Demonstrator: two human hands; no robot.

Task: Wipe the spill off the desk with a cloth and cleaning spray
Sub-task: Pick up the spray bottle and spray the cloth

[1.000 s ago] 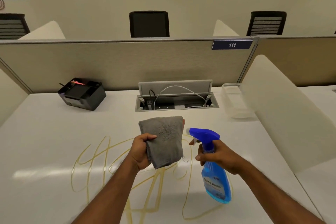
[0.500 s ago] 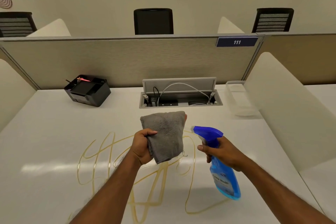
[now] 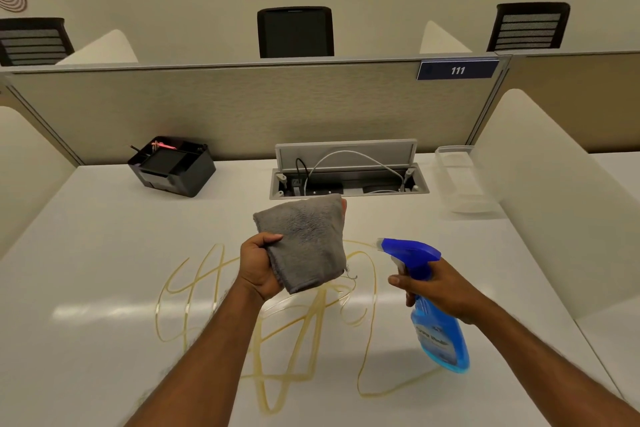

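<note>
We are holding a folded grey cloth [image 3: 304, 239] up in our left hand [image 3: 260, 267] and gripping a blue spray bottle [image 3: 434, 319] in our right hand [image 3: 438, 289], its nozzle pointing at the cloth, above yellow squiggles of spill [image 3: 277, 333] lying across the white worktop [image 3: 86, 288].

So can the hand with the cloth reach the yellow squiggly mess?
Probably yes. The left hand holds the grey cloth right above the yellow spill on the desk, and nothing sits between them. It would only need to come down.
</note>
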